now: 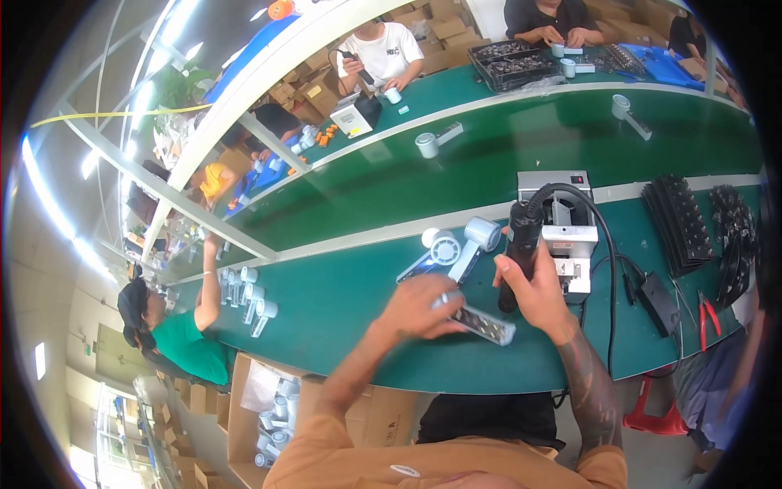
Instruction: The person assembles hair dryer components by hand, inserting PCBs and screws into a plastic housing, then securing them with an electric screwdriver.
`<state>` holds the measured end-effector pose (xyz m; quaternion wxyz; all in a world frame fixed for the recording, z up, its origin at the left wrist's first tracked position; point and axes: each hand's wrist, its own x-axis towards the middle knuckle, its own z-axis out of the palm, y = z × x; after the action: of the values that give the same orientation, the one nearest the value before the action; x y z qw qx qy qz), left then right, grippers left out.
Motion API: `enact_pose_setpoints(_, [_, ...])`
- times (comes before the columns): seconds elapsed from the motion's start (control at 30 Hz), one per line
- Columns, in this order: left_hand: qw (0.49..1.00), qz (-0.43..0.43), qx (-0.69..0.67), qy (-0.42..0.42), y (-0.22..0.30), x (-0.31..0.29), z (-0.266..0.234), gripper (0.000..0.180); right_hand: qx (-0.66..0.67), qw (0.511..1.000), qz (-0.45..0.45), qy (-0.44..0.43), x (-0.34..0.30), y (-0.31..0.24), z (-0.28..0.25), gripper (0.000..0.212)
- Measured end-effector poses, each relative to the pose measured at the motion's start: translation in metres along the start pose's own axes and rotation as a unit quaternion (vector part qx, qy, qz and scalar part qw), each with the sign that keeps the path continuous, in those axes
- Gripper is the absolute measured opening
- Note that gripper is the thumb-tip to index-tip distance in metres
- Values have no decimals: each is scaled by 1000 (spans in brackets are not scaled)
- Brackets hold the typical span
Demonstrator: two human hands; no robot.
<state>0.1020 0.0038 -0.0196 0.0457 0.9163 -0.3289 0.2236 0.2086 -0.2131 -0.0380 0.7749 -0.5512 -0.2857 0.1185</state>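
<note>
Meanwhile, front-left of a boxy silver machine (569, 236), the left hand (419, 308) gripped a pale-blue plastic casing (489, 325), long axis slanting rightward; nearer the machine, the right hand (536, 291) clasped a black cylindrical corded tool (522, 232).

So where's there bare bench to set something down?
The widest bare bench lies between the left row of blue units and your left hand. A smaller patch lies between the cable and black strips, beyond the adapter. It's crowded around your right hand and the machine.
</note>
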Motion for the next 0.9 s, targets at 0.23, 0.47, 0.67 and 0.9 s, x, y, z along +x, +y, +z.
enact_pose_setpoints(0.23, [983,-145,47,103,-79,4,-12,35,-5,1000,4,-5,1,-4,2,47])
enact_pose_setpoints(0.47, [978,-169,122,-14,-169,5,7,32,0,1000,-13,-5,1,-4,0,45])
enact_pose_setpoints(0.67, [960,-249,127,-30,-224,-9,33,30,-8,1000,1,-12,0,-1,1,45])
enact_pose_setpoints(0.9, [937,-267,150,-169,-244,0,47,40,-33,999,-5,-6,1,1,-2,46])
